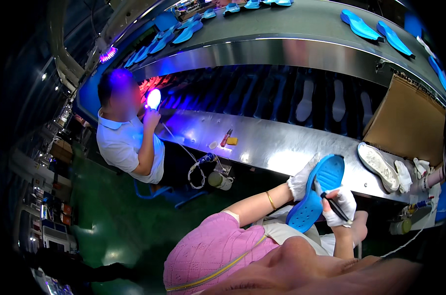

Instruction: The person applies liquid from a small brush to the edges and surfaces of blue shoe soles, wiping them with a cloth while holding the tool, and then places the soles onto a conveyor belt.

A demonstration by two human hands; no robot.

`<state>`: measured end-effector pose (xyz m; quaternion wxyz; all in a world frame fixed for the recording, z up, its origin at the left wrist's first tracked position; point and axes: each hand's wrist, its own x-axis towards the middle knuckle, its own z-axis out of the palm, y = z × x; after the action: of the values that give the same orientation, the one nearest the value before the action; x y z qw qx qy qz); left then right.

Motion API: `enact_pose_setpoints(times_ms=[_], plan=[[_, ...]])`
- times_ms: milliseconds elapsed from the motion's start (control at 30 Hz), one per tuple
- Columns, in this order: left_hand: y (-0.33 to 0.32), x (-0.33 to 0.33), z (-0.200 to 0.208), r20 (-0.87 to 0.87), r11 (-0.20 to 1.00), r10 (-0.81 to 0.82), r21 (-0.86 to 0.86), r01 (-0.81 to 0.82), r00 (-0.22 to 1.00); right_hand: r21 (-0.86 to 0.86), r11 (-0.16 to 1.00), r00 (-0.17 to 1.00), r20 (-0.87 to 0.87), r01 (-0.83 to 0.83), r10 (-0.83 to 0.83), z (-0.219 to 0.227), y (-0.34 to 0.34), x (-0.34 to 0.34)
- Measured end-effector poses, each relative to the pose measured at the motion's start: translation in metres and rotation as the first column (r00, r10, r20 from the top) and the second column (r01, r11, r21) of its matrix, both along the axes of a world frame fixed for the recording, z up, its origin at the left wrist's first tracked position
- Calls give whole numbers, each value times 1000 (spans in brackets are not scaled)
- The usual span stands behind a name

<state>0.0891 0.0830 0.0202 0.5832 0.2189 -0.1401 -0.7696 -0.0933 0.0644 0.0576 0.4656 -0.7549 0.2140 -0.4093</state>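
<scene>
A blue shoe sole [329, 172] is held tilted over the near edge of the metal bench. My left hand [301, 180], in a white glove, grips it along its left edge, fingers partly hidden behind the sole. My right hand [342, 209], in a white glove with bare fingertips showing, closes round a slim black-handled tool [337, 208]. The tool's front end reaches toward the middle of the sole; I cannot make out its tip or whether it touches.
The metal bench [267, 142] holds a white sole [379, 166], a white glove [403, 176], a cardboard sheet [405, 118] and a yellow block [232, 141]. Behind, soles ride on a dark conveyor [282, 93]; blue soles [360, 25] lie above. A co-worker [129, 142] sits at left.
</scene>
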Motion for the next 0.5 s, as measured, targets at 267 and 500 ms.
enact_pose_setpoints(times_ms=[267,500], plan=[[18,-4,-24,140,946,-276,-132,295,951,261,962,986,118,82,-116,-14,-8,-34],[2,-27,-3,-88,979,-200,-43,197,976,451,886,981,100,103,-164,-9,-29,-46]])
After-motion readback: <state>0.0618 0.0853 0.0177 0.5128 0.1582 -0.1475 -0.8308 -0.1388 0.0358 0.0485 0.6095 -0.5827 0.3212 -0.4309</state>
